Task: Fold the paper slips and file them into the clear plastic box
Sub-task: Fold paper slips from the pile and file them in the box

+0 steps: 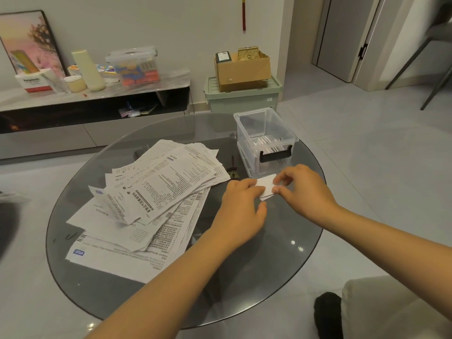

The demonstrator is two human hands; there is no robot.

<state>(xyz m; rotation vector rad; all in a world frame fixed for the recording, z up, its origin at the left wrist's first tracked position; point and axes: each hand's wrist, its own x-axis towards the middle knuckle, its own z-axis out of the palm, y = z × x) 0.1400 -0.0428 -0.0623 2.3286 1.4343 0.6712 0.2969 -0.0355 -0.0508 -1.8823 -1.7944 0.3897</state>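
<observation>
A small folded white paper slip (267, 183) lies on the round glass table (244, 277), just in front of the clear plastic box (244, 123). My left hand (241, 209) presses on its left side and my right hand (305, 189) pinches its right edge. The box stands open at the table's far right with a black latch facing me and several folded slips inside. A loose pile of printed paper slips (156, 196) covers the table's left half.
A low TV cabinet (97, 94) along the wall carries a lidded plastic bin, bottles and a tissue box. A green crate (242, 96) with a cardboard box on top stands behind the table. A chair leg and door are at the right.
</observation>
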